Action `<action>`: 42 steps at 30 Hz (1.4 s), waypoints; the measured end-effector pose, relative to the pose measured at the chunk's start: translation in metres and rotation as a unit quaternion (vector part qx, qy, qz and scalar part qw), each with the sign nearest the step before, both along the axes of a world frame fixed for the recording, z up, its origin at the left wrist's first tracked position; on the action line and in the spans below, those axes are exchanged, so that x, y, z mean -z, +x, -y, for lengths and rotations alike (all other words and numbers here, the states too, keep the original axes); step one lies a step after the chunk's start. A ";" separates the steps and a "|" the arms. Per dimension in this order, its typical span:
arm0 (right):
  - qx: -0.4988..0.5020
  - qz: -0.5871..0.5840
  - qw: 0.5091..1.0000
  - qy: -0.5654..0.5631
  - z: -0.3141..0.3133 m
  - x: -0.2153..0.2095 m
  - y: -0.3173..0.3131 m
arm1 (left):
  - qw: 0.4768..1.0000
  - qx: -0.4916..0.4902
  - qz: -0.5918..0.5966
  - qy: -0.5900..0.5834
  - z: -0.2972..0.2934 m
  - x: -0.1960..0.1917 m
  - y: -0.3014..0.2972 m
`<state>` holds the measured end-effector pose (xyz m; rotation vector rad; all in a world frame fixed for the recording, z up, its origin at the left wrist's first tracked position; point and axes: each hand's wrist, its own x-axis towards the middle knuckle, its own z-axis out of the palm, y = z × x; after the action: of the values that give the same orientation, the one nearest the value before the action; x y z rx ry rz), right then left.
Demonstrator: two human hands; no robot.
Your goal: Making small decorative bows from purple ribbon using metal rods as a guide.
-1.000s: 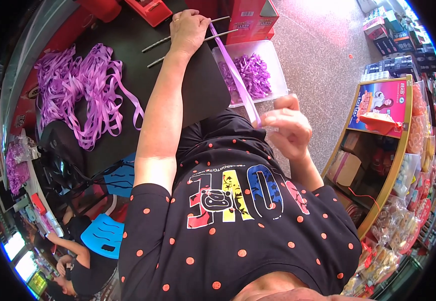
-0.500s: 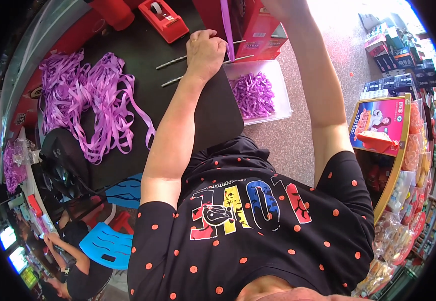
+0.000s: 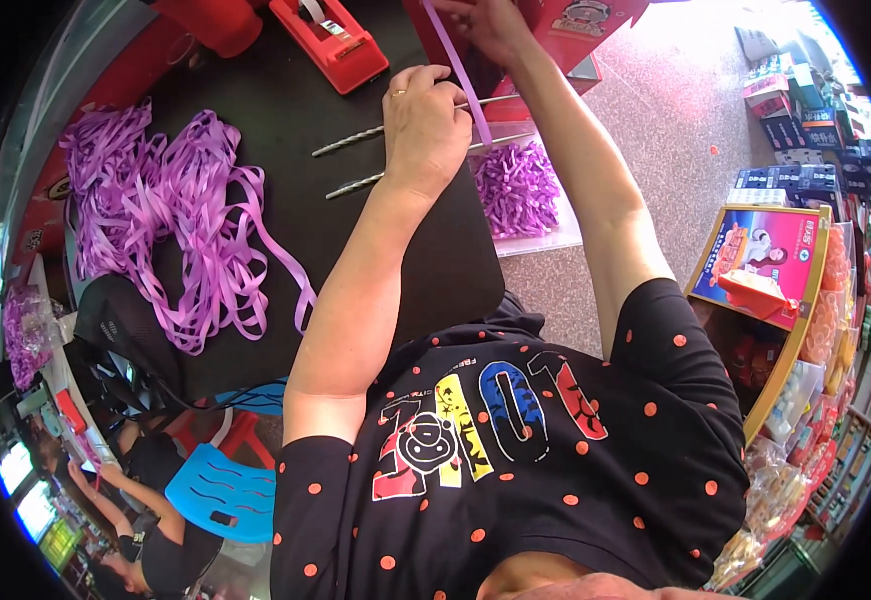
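Head view: left hand (image 3: 425,125) fingers curled over two twisted metal rods (image 3: 355,160); right hand (image 3: 490,22) fingers pinch purple ribbon (image 3: 460,75), probably taut between both.

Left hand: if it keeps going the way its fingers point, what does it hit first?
Probably the purple ribbon strip, taut just beyond the left hand fingers, running up to the right hand. They may already touch; depth is unclear.

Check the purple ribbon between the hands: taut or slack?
Taut: the ribbon strip runs straight from the right hand down to the left hand.
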<state>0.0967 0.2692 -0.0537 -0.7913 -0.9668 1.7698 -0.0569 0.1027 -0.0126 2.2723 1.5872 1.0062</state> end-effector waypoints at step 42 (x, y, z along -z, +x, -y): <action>0.178 0.157 0.971 0.034 0.329 0.067 0.020 | 0.998 0.006 0.062 -0.021 -0.001 -0.002 -0.002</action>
<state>0.1171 -0.0596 -0.1208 -1.1474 -1.0102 1.3188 -0.0589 0.1040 -0.0105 2.1455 1.5288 1.0780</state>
